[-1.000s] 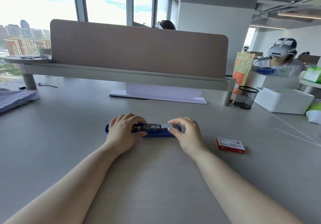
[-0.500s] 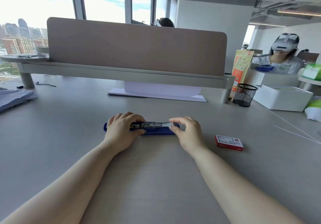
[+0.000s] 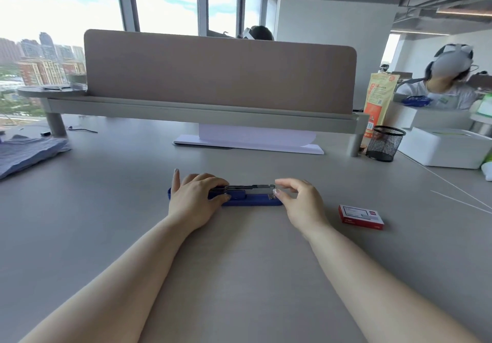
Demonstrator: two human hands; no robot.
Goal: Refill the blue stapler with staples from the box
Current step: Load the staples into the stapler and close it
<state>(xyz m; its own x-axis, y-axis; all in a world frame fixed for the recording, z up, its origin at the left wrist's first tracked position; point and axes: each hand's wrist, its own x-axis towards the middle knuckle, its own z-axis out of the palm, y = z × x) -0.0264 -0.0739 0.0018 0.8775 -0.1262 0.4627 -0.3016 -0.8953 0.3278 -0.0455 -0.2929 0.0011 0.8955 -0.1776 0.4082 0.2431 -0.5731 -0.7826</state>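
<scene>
The stapler lies flat on the desk in front of the person, long side across, its blue base down and the metal staple track exposed on top.

The left hand is clamped over the stapler's left end: fingers curled across the top, thumb pressed along the near side, little finger sticking up free. It grasps the stapler and pins it to the desk.

The right hand sits at the stapler's right end, half open. Its fingertips reach over the tip of the metal track, and the thumb comes in from below near the blue nose, so the two form a loose pinch around that end. Whether they actually grip the metal or only touch it, I cannot tell from here; nothing else shows between them.

The box, red with a white label, lies closed and flat on the desk to the right of the right hand, apart from it, untouched.

Farther back on the right stands a black mesh cup.
</scene>
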